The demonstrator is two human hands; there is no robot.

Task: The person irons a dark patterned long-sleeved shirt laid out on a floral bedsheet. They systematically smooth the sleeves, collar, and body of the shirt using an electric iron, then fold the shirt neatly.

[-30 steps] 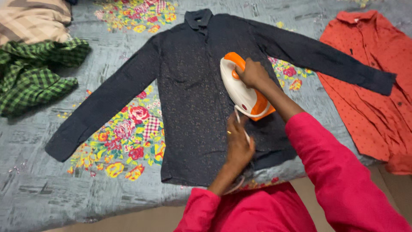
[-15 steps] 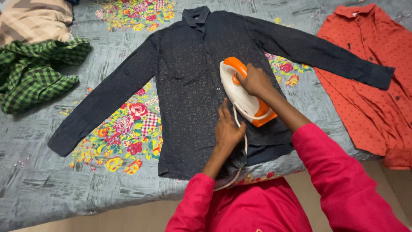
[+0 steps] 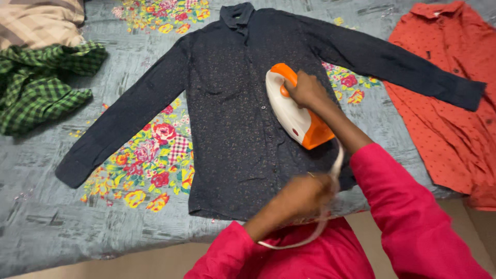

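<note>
A dark navy long-sleeved shirt [image 3: 232,124] lies spread flat, front up, sleeves out to both sides, on a grey bedsheet with flower patches [image 3: 150,160]. My right hand [image 3: 305,90] grips the handle of a white and orange iron [image 3: 292,111] that rests on the shirt's right half. My left hand [image 3: 305,196], blurred, sits at the shirt's lower hem and is closed around the iron's pale cord [image 3: 330,201], which loops down toward me. Both of my sleeves are bright pink.
A red-orange patterned shirt [image 3: 449,103] lies at the right, hanging over the bed's edge. A crumpled green checked garment [image 3: 36,88] and a beige striped cloth [image 3: 36,23] lie at the upper left. The bed's front edge runs along the bottom.
The iron has slid a little up and toward the shirt's middle. My left hand has dropped back to the hem with the cord. The view has shifted slightly.
</note>
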